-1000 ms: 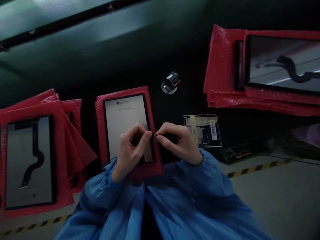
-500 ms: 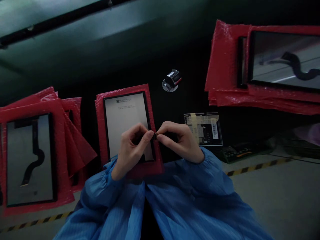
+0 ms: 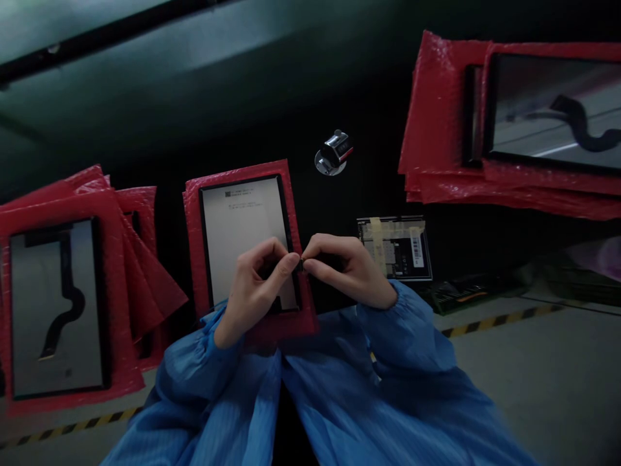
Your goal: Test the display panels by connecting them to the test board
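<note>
My left hand is closed in a pinch over the right side of a display panel, whose pale back faces up. From the right, my right hand pinches too, its fingertips almost meeting the left ones. Between them is a small dark piece that looks like the end of a flex cable; most of it is hidden by the fingers. Under the panel lies a red bubble bag. Just beyond my right hand sits a dark circuit-board assembly with yellowish tape and a barcode label.
At left, red bubble bags are piled under a display panel with a black curved cable. A similar stack of red bags carries another panel at upper right. A chrome tally counter stands behind my hands.
Both hands keep the same pinch at nearly the same spot. The whole view has shifted very slightly.
</note>
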`<act>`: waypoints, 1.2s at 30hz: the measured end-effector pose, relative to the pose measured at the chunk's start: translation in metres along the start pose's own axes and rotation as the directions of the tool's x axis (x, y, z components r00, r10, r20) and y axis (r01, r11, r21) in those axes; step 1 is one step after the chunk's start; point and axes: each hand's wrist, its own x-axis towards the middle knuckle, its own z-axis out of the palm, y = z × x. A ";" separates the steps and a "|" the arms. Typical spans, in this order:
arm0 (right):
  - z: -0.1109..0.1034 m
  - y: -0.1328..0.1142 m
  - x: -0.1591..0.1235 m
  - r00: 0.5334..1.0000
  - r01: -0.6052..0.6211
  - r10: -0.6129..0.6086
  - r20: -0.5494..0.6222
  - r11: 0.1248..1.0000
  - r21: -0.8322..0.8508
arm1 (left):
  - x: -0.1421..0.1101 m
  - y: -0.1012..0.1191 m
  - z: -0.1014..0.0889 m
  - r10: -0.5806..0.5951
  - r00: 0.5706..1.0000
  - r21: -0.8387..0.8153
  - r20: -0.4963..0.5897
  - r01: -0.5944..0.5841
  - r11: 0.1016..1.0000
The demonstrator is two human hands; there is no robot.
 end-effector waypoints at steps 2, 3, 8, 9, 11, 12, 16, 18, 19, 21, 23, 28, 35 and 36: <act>-0.002 0.000 0.001 1.000 0.007 -0.007 0.020 1.000 -0.006 | 0.000 0.000 0.000 -0.004 1.000 -0.006 0.000 0.004 1.000; -0.002 -0.001 0.001 1.000 0.009 -0.009 0.029 1.000 -0.007 | -0.001 0.000 0.000 -0.007 1.000 -0.007 -0.001 0.007 1.000; 0.003 -0.001 0.003 1.000 0.003 -0.003 0.010 0.999 -0.032 | 0.000 -0.003 0.004 0.008 1.000 0.018 0.005 -0.008 1.000; 0.007 0.000 0.004 1.000 0.008 -0.009 -0.022 0.999 -0.044 | 0.000 -0.003 0.004 0.024 1.000 0.037 0.006 -0.024 0.999; 0.013 0.004 0.005 0.994 0.026 -0.034 -0.107 0.997 -0.071 | 0.001 -0.003 0.004 0.077 0.997 0.130 0.006 -0.077 0.988; 0.015 0.005 0.006 0.989 0.041 -0.053 -0.137 0.995 -0.091 | -0.001 -0.002 0.001 0.118 0.993 0.214 -0.002 -0.115 0.970; 0.008 -0.003 0.000 0.963 0.060 -0.155 -0.219 0.919 -0.389 | -0.024 0.004 -0.030 0.296 0.945 0.584 -0.135 -0.166 0.795; 0.003 -0.015 -0.010 0.916 0.022 -0.245 -0.318 0.822 -0.569 | -0.046 0.005 -0.053 0.230 0.940 0.658 -0.250 -0.009 0.753; 0.003 -0.021 -0.015 0.890 0.017 -0.296 -0.347 0.782 -0.623 | -0.058 0.003 -0.064 0.150 0.947 0.675 -0.285 0.087 0.733; 0.011 -0.028 -0.027 0.908 0.072 -0.326 -0.261 0.738 -0.671 | -0.078 -0.003 -0.081 -0.029 0.943 0.693 -0.330 0.263 0.671; 0.030 -0.028 -0.036 0.973 0.147 -0.229 -0.025 0.701 -0.698 | -0.091 -0.012 -0.089 -0.159 0.927 0.683 -0.339 0.359 0.637; 0.080 -0.001 -0.042 0.983 0.145 0.026 0.182 0.502 -0.853 | -0.094 -0.029 -0.084 -0.268 0.891 0.641 -0.367 0.451 0.621; 0.102 0.009 -0.041 0.994 0.053 0.055 0.092 0.494 -0.868 | -0.096 -0.028 -0.089 -0.265 0.908 0.526 -0.323 0.405 0.748; 0.101 0.008 -0.042 0.997 0.045 0.037 0.074 0.513 -0.857 | -0.099 -0.023 -0.088 -0.266 0.913 0.443 -0.308 0.385 0.810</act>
